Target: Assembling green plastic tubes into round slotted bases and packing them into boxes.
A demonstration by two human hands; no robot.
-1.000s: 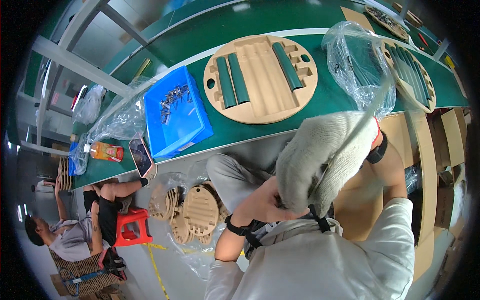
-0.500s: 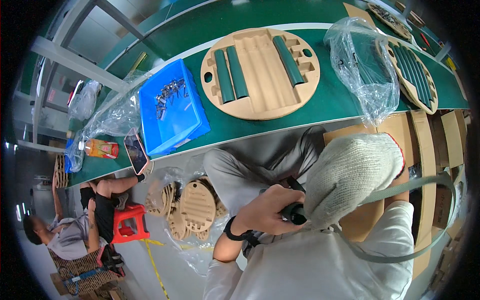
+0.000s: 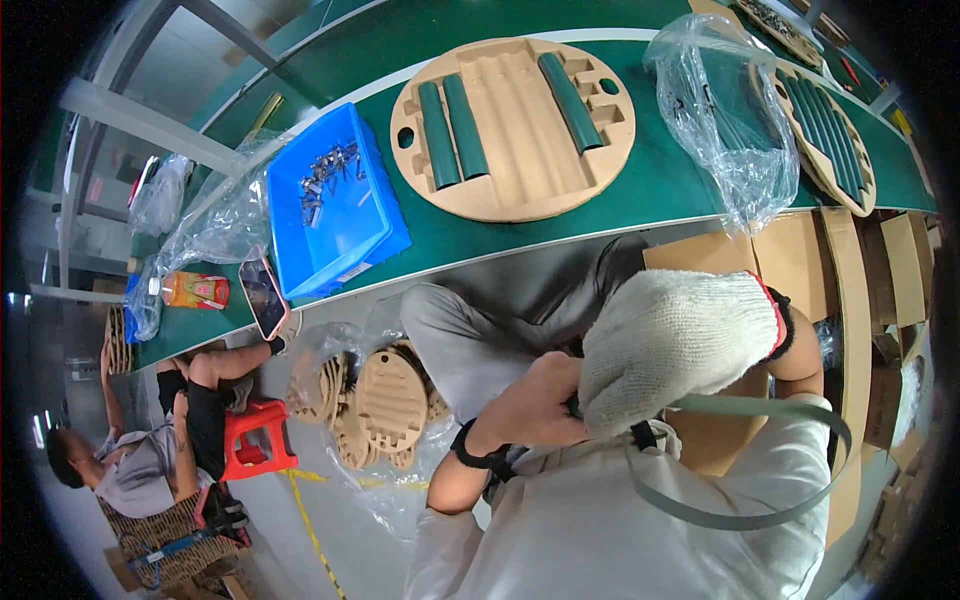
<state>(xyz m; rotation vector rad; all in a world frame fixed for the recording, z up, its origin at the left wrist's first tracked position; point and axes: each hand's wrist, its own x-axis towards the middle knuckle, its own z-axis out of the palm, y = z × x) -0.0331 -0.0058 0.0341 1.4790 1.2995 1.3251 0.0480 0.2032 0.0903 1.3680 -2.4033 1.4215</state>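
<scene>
My left hand (image 3: 535,400), bare with a black band at the wrist, is closed in front of my chest. Between it and the glove shows a small dark part of a black cylindrical thing (image 3: 573,405), mostly hidden. My right hand (image 3: 675,345) wears a white knitted glove with a red cuff and is curled against the left fingers; its fingertips are out of sight. A grey-green strap (image 3: 745,515) loops out beside the glove and over my shirt. On the green table ahead, a round cardboard tray (image 3: 530,190) carries several dark green tubes (image 3: 463,125).
A blue bin (image 3: 345,225) of small metal parts, a phone (image 3: 264,298) and an orange-labelled bottle (image 3: 195,291) stand left. Clear plastic (image 3: 715,120) and another tube tray (image 3: 825,140) lie right. Cardboard boxes (image 3: 800,265), a red stool (image 3: 250,440) and a seated person (image 3: 150,465) are around.
My gloved right hand has moved left and closer over my left hand, covering most of the black cylindrical thing. The strap's loop has drawn in toward my chest. The view has shifted slightly.
</scene>
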